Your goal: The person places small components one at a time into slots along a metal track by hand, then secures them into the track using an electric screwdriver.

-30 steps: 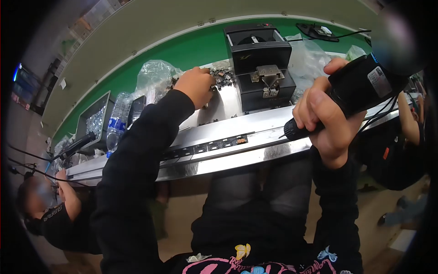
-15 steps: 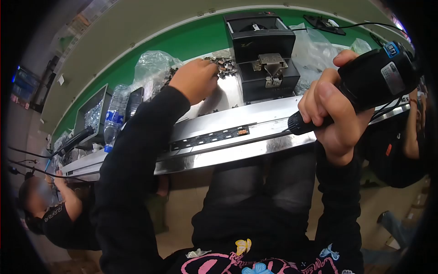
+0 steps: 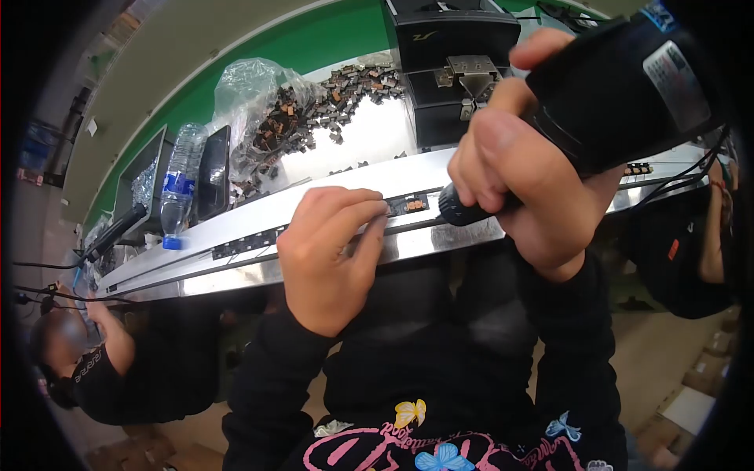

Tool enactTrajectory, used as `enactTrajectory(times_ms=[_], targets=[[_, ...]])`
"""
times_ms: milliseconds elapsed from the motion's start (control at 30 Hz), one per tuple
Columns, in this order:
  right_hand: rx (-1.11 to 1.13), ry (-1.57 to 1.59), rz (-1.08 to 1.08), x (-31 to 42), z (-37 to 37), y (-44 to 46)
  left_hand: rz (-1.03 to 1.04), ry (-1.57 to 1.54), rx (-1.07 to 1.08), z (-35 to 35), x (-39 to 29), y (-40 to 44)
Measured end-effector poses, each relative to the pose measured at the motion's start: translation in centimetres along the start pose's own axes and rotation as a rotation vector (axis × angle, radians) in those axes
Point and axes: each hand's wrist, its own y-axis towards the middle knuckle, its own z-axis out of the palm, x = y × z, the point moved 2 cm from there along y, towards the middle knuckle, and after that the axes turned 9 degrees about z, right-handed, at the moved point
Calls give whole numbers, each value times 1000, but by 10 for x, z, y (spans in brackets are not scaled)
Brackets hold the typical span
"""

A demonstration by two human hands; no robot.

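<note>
Head view: along the metal rail point(image 3: 196, 250), a row of small black parts point(image 3: 251, 242) already sits in the channel, partly hidden by the left hand point(image 3: 322, 263). I also see a piece with a copper-coloured face point(image 3: 415, 205) in the rail, between that hand and the ribbed nose of the black power driver point(image 3: 620, 94). Many more parts lie loose in a heap point(image 3: 338, 102) beyond the rail, so I judge only a small share is lined up; I can't tell whether any is fastened.

The left fingers are drawn narrow over the rail; I can't tell whether they pinch a part. The right hand point(image 3: 542, 180) has its fingers wrapped around the driver's smooth, rounded body above the rail. The rail is straight, pale and shiny, the loose parts blocky. Behind it I make out a crinkled clear bag point(image 3: 243, 82) and a boxy black machine point(image 3: 455, 35) with a bare-metal bracket point(image 3: 471, 71).
</note>
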Motion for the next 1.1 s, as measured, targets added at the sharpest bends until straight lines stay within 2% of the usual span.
enactTrajectory(times_ms=[33, 100, 1100], targets=[[-1, -1, 4, -3, -1, 1, 11, 16, -8, 4, 1, -2], [172, 193, -64, -8, -1, 3, 8, 36, -4, 9, 2, -5], [207, -82, -574, -52, 37, 36, -104, -133, -41, 13, 21, -17]])
